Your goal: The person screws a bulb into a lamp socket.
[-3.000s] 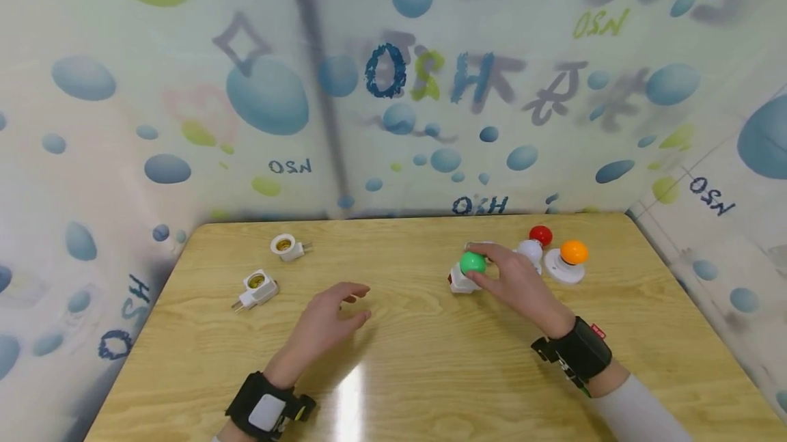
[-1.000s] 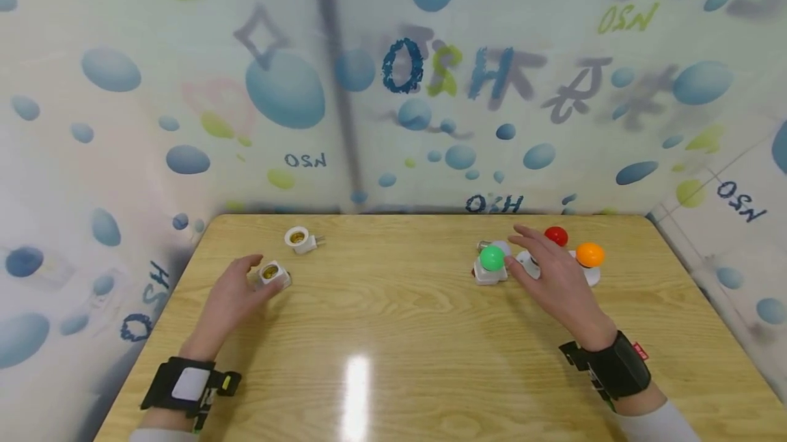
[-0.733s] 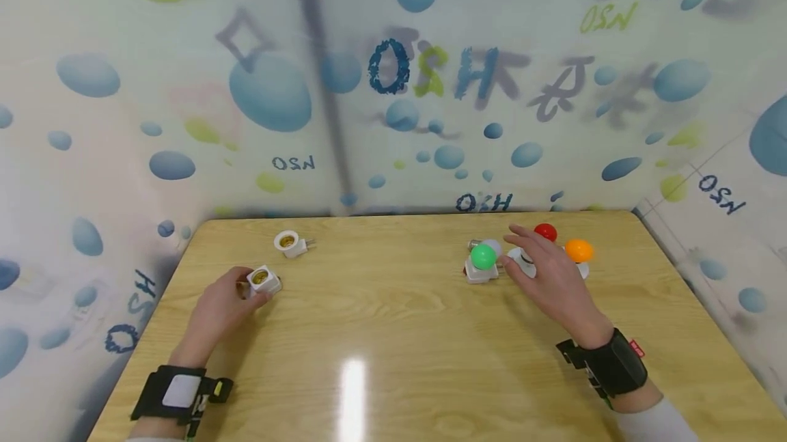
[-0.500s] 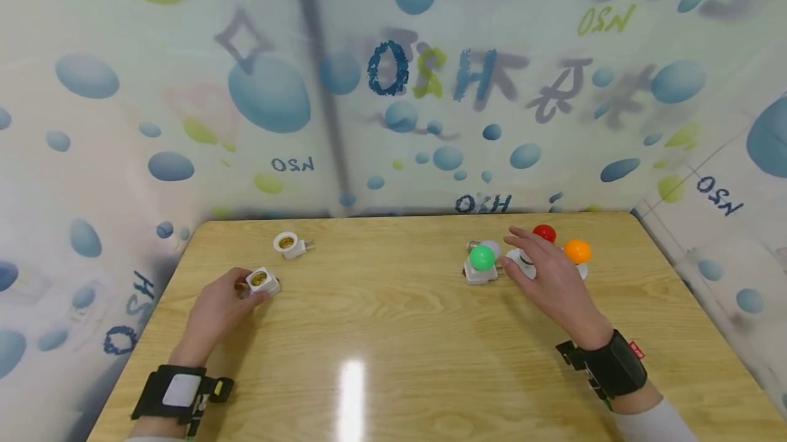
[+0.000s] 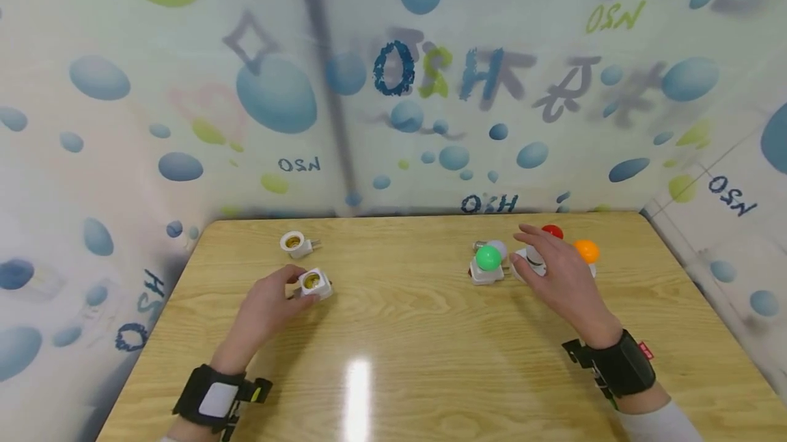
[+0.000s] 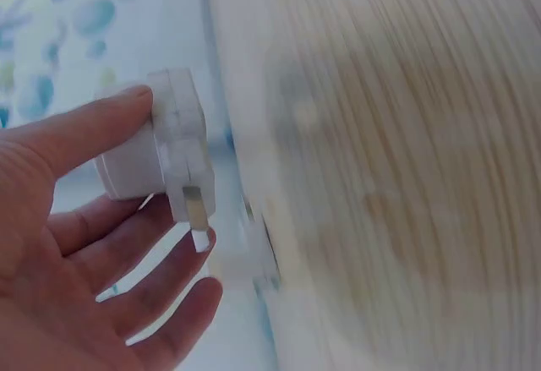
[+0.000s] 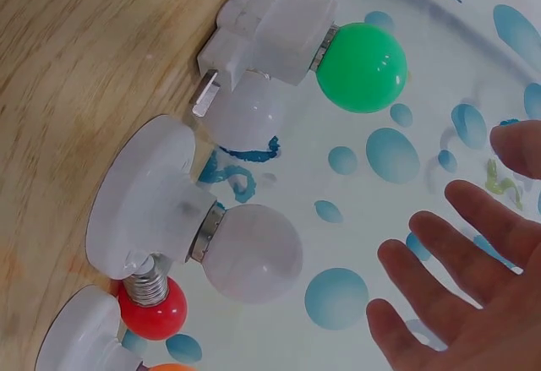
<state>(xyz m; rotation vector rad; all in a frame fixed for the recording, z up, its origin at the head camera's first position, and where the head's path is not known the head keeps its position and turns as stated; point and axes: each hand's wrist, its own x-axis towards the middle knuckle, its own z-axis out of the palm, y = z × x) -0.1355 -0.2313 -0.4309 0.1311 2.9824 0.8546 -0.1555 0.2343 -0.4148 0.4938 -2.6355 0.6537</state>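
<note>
The hands are working apart: the left hand (image 5: 270, 302) is pinching a white square plug-in socket (image 5: 315, 283) between thumb and fingers, its lower fingers hanging looser, while the right hand (image 5: 562, 278) is holding nothing, its fingers spread and relaxed. The held socket is sitting at the left hand's fingertips, over the left half of the surface (image 5: 412, 360), its brass mouth facing up, well apart from the right hand.

Toward the surface's far right corner, a green bulb (image 5: 488, 257) is standing in another square socket (image 5: 486, 274), just beside the right fingertips. A white bulb (image 7: 254, 253) on a round base (image 7: 139, 206) is standing partly under the right hand. An orange bulb (image 5: 587, 251) is standing on its right.

Farther back, a loose white bulb (image 5: 499, 248) is lying behind the green one, and a red bulb (image 5: 553, 231) is lying near the far edge. A round plug-in socket (image 5: 295, 244) is resting near the far left corner.
</note>
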